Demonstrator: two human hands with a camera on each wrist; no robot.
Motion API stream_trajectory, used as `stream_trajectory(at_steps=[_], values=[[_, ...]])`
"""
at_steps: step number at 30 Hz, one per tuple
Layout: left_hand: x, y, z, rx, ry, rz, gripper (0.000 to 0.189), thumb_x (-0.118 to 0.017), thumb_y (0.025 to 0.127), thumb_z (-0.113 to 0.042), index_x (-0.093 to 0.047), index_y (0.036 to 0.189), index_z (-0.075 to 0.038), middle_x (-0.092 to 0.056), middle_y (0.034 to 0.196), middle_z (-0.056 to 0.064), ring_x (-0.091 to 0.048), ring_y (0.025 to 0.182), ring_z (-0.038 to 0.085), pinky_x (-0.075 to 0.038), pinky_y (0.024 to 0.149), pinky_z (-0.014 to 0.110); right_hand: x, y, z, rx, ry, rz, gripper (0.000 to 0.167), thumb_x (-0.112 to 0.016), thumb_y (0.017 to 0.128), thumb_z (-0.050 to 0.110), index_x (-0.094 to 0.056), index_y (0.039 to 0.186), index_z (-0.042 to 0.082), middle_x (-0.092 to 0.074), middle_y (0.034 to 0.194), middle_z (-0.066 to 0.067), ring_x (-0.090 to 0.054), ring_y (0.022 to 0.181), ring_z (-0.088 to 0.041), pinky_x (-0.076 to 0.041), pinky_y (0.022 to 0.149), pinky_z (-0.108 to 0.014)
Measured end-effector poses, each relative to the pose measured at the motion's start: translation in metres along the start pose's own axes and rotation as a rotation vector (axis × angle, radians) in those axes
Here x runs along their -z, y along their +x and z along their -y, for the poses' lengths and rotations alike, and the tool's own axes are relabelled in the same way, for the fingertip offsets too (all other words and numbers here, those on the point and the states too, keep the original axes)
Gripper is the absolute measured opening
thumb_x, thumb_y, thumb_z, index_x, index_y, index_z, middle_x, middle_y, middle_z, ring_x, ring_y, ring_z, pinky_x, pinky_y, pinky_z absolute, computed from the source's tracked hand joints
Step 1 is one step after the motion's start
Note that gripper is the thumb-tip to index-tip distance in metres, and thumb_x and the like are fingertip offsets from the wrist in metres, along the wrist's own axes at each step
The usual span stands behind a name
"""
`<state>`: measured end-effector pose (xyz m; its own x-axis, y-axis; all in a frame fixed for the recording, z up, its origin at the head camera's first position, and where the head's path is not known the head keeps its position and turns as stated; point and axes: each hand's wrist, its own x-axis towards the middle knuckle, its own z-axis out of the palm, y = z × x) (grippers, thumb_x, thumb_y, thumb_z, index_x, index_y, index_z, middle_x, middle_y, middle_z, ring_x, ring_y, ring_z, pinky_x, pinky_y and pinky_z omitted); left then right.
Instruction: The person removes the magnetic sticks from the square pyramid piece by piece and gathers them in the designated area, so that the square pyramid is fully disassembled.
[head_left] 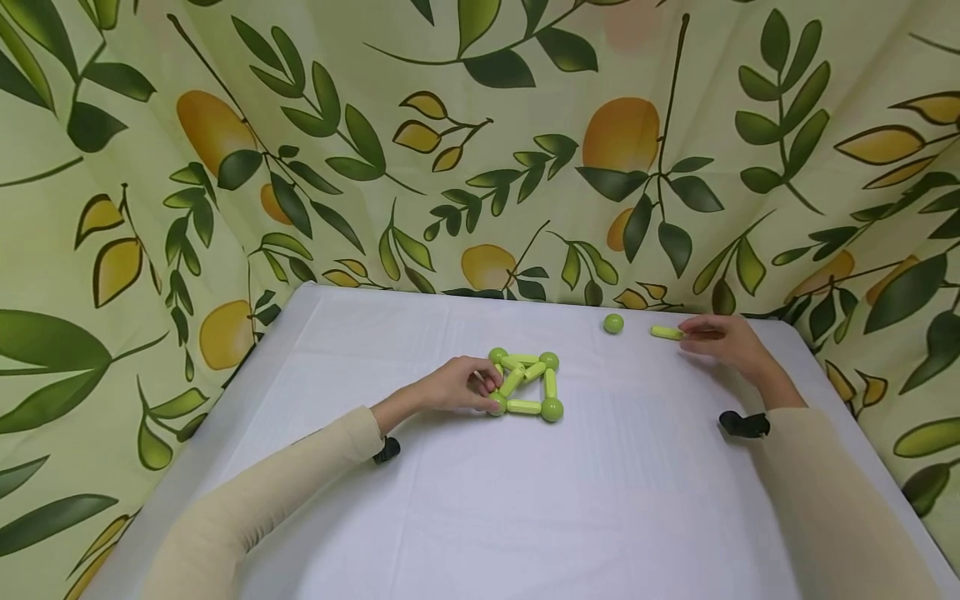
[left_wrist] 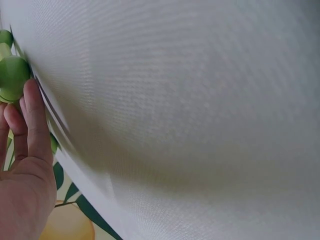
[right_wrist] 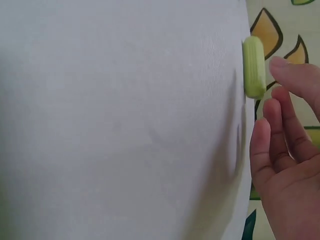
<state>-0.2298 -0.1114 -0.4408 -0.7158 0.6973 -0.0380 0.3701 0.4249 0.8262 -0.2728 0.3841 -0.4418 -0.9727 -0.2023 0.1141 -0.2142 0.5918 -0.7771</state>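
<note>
A square of light-green ribbed sticks (head_left: 524, 407) with darker green balls (head_left: 552, 410) at its corners lies on the white table. More sticks lean together inside and above the square. At its left side, my left hand (head_left: 459, 384) holds the near-left corner ball (left_wrist: 14, 77), fingertips against it; the thumb's contact is partly hidden. My right hand (head_left: 723, 343) is at the far right beside a single loose stick (head_left: 666, 332). In the right wrist view its thumb and fingers are spread near the end of that stick (right_wrist: 254, 67), with a gap showing.
A loose green ball (head_left: 613, 323) sits near the table's back edge, left of the loose stick. Leaf-and-fruit patterned curtain (head_left: 420, 167) hangs behind and beside the white table (head_left: 480, 517). Each wrist wears a black device (head_left: 744, 424).
</note>
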Motion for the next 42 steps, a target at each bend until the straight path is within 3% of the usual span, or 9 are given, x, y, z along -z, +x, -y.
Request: stream_trajectory(at_steps=[4,9,13,18,27,35,42], values=[[0.0,0.0,0.0,-0.004,0.002,-0.001,0.028,-0.085,0.084,-0.005,-0.066,0.105,-0.003,-0.061,0.096,0.002,-0.064,0.088,0.012,-0.055,0.082,0.027,-0.004,-0.004,0.005,0.07,0.018,0.011,0.034,-0.079,0.089,0.005,-0.067,0.118,-0.01,-0.066,0.116,-0.024,-0.064,0.093,-0.004,-0.05,0.078,-0.013],[-0.001,0.0,0.001,-0.01,0.004,-0.004,0.028,-0.085,0.084,-0.005,-0.066,0.105,-0.003,-0.062,0.095,0.002,-0.064,0.087,0.012,-0.055,0.082,0.027,-0.015,-0.007,0.018,0.08,0.033,0.06,0.034,-0.079,0.091,0.008,-0.068,0.119,-0.007,-0.067,0.116,-0.018,-0.064,0.094,-0.006,-0.052,0.077,-0.017],[-0.001,0.0,0.001,-0.011,0.005,-0.007,0.028,-0.085,0.084,-0.004,-0.067,0.106,-0.002,-0.062,0.096,0.002,-0.064,0.087,0.012,-0.055,0.082,0.027,-0.027,-0.01,0.032,0.083,0.05,0.109,0.035,-0.078,0.091,0.008,-0.067,0.121,-0.007,-0.067,0.116,-0.021,-0.066,0.095,-0.011,-0.054,0.077,-0.02],[-0.001,0.0,0.001,-0.005,0.012,-0.009,0.028,-0.084,0.084,-0.005,-0.066,0.106,-0.003,-0.062,0.096,0.002,-0.064,0.087,0.012,-0.055,0.081,0.026,-0.047,-0.011,0.049,0.142,0.089,0.186,0.032,-0.078,0.09,0.005,-0.068,0.118,-0.007,-0.067,0.113,-0.024,-0.067,0.097,-0.019,-0.054,0.08,-0.021],[-0.002,-0.001,0.0,0.0,-0.007,-0.006,0.028,-0.084,0.085,-0.006,-0.066,0.107,-0.003,-0.061,0.097,0.003,-0.064,0.088,0.013,-0.055,0.08,0.027,-0.078,-0.003,0.071,0.232,0.13,0.278,0.027,-0.079,0.087,-0.003,-0.069,0.112,-0.008,-0.068,0.109,-0.024,-0.067,0.094,-0.024,-0.055,0.08,-0.024],[-0.001,-0.003,-0.001,0.005,-0.003,-0.009,0.028,-0.084,0.085,-0.007,-0.066,0.106,-0.003,-0.061,0.097,0.003,-0.064,0.088,0.014,-0.055,0.081,0.027,-0.102,0.006,0.091,0.307,0.149,0.289,0.028,-0.077,0.087,-0.006,-0.068,0.113,-0.008,-0.066,0.111,-0.024,-0.065,0.096,-0.033,-0.056,0.081,-0.028],[-0.003,-0.001,0.0,-0.002,-0.012,-0.01,0.028,-0.084,0.085,-0.005,-0.066,0.106,-0.003,-0.061,0.096,0.003,-0.064,0.088,0.013,-0.055,0.081,0.027,-0.119,0.017,0.102,0.278,0.174,0.342,0.03,-0.08,0.087,0.0,-0.069,0.115,-0.006,-0.068,0.112,-0.021,-0.064,0.098,-0.031,-0.056,0.083,-0.031]])
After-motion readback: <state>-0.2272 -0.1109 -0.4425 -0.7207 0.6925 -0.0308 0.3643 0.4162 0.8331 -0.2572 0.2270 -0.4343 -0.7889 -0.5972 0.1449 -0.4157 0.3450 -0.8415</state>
